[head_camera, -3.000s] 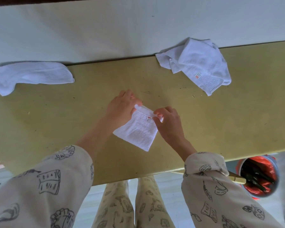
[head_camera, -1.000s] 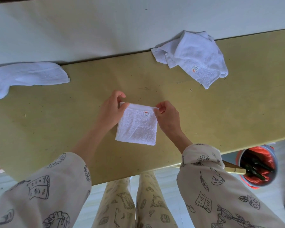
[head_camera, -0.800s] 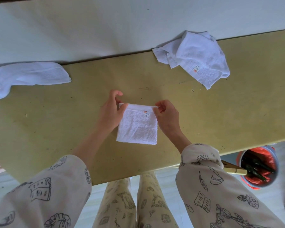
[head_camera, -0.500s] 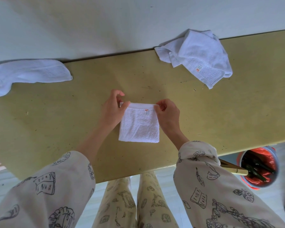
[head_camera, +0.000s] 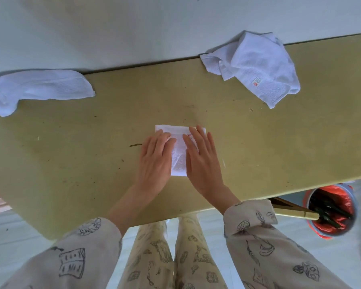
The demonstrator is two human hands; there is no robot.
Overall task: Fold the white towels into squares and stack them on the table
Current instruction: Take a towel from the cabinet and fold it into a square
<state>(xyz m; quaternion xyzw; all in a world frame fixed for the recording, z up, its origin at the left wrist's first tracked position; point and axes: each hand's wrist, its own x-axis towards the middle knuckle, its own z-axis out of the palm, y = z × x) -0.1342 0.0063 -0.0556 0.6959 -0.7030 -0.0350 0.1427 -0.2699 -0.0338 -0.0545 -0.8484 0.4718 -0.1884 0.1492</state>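
Both hands are pressing flat, fingers straight, on the folded white towel (head_camera: 178, 155) lying mid-bench (head_camera: 71, 142): the left hand (head_camera: 154, 161) covering its left side, the right hand (head_camera: 201, 161) its right. A rumpled towel (head_camera: 256, 67) is lying far right, a rolled towel (head_camera: 38, 87) far left.

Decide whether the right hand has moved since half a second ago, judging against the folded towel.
Yes. The right hand left the folded towel's far right corner, which it pinched, and now lies flat across the towel's right half, nearer the person.
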